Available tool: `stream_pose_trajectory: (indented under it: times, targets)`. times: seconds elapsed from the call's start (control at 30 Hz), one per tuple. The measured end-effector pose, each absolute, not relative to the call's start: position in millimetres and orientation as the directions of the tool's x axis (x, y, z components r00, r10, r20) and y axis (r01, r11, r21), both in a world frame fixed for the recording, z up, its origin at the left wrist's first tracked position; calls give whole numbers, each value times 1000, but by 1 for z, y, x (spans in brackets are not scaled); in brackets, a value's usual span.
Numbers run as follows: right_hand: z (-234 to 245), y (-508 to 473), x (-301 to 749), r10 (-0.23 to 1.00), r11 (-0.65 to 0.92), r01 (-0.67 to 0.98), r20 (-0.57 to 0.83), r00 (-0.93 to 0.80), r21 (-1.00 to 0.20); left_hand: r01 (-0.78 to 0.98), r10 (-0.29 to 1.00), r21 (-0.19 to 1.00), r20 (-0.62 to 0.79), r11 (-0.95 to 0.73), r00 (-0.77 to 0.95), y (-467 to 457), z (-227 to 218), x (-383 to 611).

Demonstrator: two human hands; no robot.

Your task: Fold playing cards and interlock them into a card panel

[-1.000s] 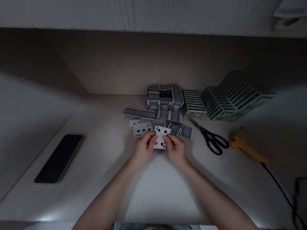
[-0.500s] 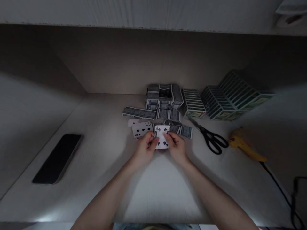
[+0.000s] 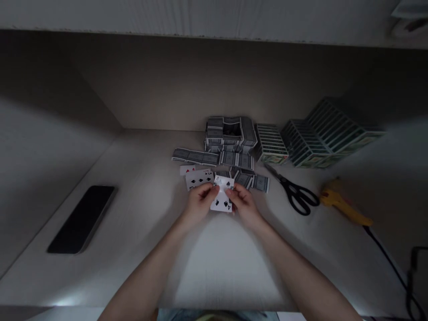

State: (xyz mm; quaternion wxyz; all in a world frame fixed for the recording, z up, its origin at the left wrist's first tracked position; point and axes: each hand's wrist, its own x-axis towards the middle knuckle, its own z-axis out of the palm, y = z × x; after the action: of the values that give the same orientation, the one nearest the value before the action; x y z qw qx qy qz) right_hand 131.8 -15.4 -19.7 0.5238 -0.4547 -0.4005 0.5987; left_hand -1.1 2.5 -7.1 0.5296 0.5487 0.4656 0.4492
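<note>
Pale and dimly lit, the desktop (image 3: 214,267) runs back to a plain wall beneath a shelf. Both my forearms reach forward and converge, bringing my left hand (image 3: 199,203) and right hand (image 3: 245,203) close together near the middle. Each is nearly closed in a pinch on a four of spades (image 3: 221,205), thumbs on its face, fingers curled at its sides and partly hidden. It's face up between them, its long axis running away from me, the far end leaning slightly right. Just beyond my left hand lies a three of spades (image 3: 199,177), lengthwise from left to right. Off to my right, black-handled scissors (image 3: 298,196) point away and leftward.
</note>
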Motion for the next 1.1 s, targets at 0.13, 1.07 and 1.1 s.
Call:
stream_pose_trajectory:
  times: [0.13, 1.07, 1.1]
  targets:
    - [-20, -16, 133, 988, -147, -264, -130, -79, -953, -130, 983, 990, -32, 56, 183, 7, -6, -2]
    - [-28, -17, 136, 994, -60, -203, -77, 77, -977, -178, 993, 980, -70, 87, 98, 0, -8, 7]
    - [-28, -18, 136, 994, -59, -201, -75, 76, -978, -168, 994, 982, -68, 81, 81, -1, -8, 8]
